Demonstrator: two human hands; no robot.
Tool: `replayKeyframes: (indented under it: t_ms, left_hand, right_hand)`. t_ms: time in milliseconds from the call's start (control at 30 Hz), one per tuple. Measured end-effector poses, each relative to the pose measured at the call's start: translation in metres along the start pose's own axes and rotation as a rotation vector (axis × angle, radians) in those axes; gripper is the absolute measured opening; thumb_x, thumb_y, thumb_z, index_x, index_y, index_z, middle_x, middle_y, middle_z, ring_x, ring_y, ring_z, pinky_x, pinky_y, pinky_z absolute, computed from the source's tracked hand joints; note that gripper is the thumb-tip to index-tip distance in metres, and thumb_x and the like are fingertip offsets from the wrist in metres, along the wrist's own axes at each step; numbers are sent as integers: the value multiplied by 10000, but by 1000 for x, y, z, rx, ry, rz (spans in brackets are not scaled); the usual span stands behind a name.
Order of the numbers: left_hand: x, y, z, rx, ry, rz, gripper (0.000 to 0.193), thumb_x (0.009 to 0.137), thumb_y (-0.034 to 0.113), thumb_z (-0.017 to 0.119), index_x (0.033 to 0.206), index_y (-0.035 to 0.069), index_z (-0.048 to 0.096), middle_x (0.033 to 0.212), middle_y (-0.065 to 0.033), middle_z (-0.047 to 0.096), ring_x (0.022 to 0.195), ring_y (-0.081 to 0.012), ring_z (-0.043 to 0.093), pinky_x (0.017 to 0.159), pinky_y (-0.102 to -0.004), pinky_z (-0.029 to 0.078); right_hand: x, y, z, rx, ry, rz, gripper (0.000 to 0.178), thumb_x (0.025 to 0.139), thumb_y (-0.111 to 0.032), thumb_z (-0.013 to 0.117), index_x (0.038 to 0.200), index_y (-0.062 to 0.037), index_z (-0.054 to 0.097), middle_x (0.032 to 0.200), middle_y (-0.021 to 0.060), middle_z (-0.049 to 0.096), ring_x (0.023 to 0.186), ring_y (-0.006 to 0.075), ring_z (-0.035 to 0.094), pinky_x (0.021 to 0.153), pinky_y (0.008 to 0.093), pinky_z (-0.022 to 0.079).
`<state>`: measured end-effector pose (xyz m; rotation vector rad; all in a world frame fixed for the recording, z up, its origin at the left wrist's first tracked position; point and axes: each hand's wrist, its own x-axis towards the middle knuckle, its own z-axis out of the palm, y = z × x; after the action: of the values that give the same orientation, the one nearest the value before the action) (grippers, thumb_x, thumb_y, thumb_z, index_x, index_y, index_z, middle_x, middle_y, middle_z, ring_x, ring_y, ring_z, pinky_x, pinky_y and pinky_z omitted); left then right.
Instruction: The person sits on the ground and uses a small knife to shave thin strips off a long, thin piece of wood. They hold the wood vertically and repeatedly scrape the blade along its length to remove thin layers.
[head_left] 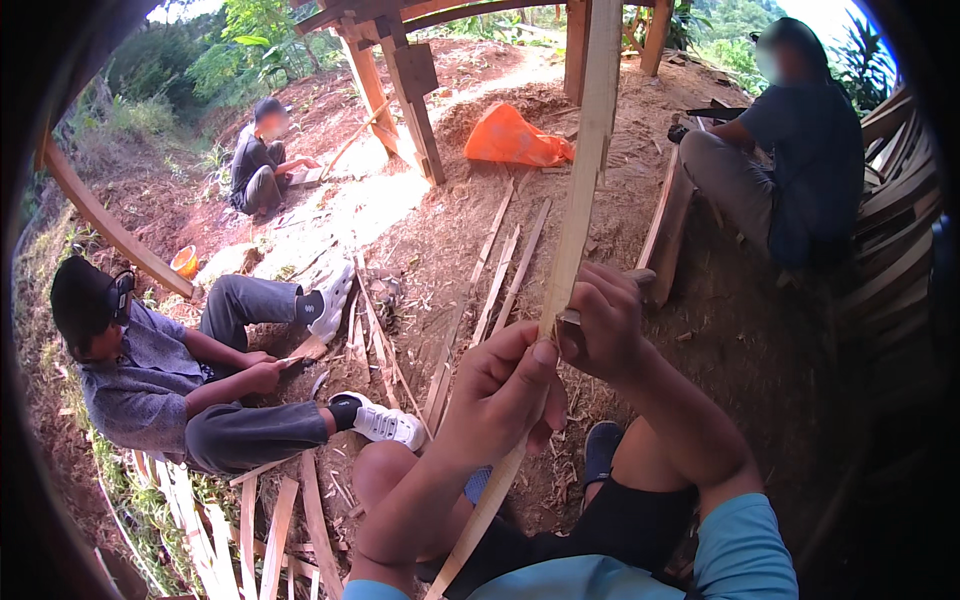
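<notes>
A long, pale wooden strip (578, 210) runs from the top of the view, between my hands, down to my lap. My left hand (498, 400) is closed around it, thumb pressed on its face. Just above and to the right, my right hand (608, 325) is closed on a short brown wooden handle (641, 275) that pokes out past the knuckles. Its other end shows beside the strip; whether it carries a blade is hidden by my fingers. The right fingers are against the strip's edge.
Several cut strips (497, 275) lie on the dirt ahead; more (280, 530) lie at lower left. A person (150, 380) sits close on my left, legs stretched toward me. Another person (815, 150) sits at right, one (258, 165) farther back. An orange sheet (515, 137) lies near wooden posts (415, 110).
</notes>
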<state>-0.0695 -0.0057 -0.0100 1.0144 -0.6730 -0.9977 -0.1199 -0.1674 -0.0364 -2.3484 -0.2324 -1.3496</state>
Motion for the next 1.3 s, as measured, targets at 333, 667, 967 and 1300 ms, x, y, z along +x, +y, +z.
replayKeyframes:
  t_ms: [333,667,967,1300]
  left_hand:
    - [-3,11,-13,24,128,-109,261,990,212,375,1075,6,510,639,-69,593,391,-90,488,386,-197,397]
    - [-5,18,-10,261,161,-107,218,973,150,430,1092,-7,523,625,-56,595,418,-70,511,382,-192,383]
    - [-1,18,-20,282,130,-113,258,978,170,422,1135,-9,519,590,-37,574,397,-61,491,378,-183,374]
    - [1,7,-9,556,306,-37,204,954,140,483,1068,-15,551,626,-45,611,445,-62,533,408,-195,410]
  right_hand:
    - [-8,-14,1,-109,-168,190,106,797,-99,607,781,-58,510,625,62,563,581,264,607,502,365,456]
    - [-9,-21,6,20,-149,248,161,820,-138,615,767,-33,505,555,105,522,480,309,572,409,371,413]
    - [4,-4,-5,-269,-267,73,148,775,-165,632,777,-87,505,562,58,538,507,270,591,413,391,415]
    - [-11,12,-10,344,-28,326,261,881,-237,602,748,-35,503,513,47,470,450,176,537,427,303,378]
